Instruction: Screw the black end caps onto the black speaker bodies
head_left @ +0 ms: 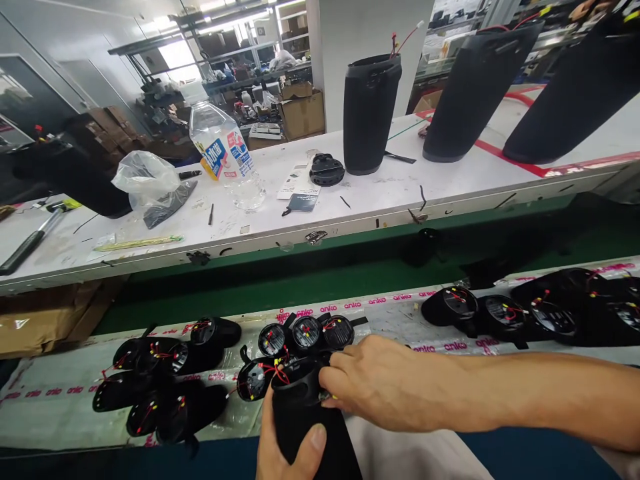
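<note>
black cylinder is clasped in the left hand between thumb and fingers, open end up. right hand is at its rim, fingers curled; can't tell if it's pinching anything, fingertip contact is hidden. i'd keep the left hold snug without crushing the shell, and keep red wires, left of the right fingertips, clear of the edge. can't tell if those belong to this unit. base runs out of frame below the left hand. dark cylinders left of that hand merge together, count unsure. beyond the right hand, leaning cylinder on the tabletop has its top cut off.
</note>
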Motion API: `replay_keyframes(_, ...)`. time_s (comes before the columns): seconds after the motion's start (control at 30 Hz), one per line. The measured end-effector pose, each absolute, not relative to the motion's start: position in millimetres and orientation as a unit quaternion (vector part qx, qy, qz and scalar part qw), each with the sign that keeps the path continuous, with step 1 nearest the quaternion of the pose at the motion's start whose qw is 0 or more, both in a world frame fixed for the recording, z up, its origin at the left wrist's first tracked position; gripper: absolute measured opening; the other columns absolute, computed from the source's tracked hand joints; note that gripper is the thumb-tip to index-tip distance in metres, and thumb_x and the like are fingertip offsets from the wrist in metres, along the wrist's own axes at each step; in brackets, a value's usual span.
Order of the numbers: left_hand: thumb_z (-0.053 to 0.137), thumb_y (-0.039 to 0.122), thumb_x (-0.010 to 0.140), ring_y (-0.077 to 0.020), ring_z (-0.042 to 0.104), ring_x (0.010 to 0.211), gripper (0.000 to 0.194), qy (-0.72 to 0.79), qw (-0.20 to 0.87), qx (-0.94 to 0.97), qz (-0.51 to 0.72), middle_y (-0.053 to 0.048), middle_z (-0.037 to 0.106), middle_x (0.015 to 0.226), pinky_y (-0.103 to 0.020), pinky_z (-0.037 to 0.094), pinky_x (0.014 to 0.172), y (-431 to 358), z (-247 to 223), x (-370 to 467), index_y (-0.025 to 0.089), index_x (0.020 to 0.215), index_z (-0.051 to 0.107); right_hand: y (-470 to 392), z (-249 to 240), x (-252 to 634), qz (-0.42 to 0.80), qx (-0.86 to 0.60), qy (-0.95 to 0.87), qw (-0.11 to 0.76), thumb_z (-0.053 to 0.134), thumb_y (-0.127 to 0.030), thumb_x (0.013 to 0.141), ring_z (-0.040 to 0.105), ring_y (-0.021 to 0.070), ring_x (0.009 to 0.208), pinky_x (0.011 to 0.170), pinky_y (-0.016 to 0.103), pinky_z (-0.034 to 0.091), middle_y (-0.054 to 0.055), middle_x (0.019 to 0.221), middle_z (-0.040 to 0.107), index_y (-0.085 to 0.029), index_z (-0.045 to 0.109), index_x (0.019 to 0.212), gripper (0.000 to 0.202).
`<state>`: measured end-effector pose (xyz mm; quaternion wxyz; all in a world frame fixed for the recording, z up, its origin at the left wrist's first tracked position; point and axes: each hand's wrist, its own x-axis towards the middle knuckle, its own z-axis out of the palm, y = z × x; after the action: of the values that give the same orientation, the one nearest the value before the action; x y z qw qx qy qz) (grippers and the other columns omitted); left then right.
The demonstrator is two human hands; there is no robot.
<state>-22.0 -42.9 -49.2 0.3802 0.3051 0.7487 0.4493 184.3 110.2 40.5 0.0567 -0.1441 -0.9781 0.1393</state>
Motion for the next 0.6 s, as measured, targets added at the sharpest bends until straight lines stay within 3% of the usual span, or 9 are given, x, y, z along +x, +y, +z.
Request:
replay_keyframes(0.4,0.088,0.057,0.074,-0.0437,0.07,0.137,0.092,0.763,0.337,0.313,0.453,-0.015,0.079,0.139,-0.053,0.055,0.119,-39.2,-35.7,-11.8,0.02,0.154,0.06,106.8,32.1,186.4,0.069,-0.121,-0.989,0.043,0.051,-0.029,0.118,0.051,0.0202,0.06,0.052,0.04,0.018,0.001,0.082,0.063,-0.021,0.057,0.104,0.017)
replay_keyframes(0.47,0.088,0.055,0.074,-0.0443,0.069,0.14,0.092,0.774,0.323,0.314,0.444,-0.015,0.078,0.143,-0.054,0.054,0.119,-39.2,-33.8,-10.5,0.021,0.155,0.059,104.6,34.1,187.3,0.051,-0.112,-0.992,0.035,0.06,-0.021,0.11,0.05,0.0203,0.062,0.051,0.039,0.017,0.001,0.083,0.06,-0.022,0.056,0.104,0.008)
replay_keyframes(0.6,0.086,0.054,0.077,-0.0444,0.069,0.14,0.092,0.781,0.324,0.325,0.424,-0.015,0.077,0.143,-0.055,0.056,0.117,-39.4,-28.8,-6.6,0.021,0.158,0.057,102.0,35.9,190.4,0.03,-0.094,-0.995,0.016,0.07,-0.007,0.088,0.049,0.02,0.064,0.049,0.039,0.015,0.001,0.083,0.057,-0.022,0.055,0.102,0.025)
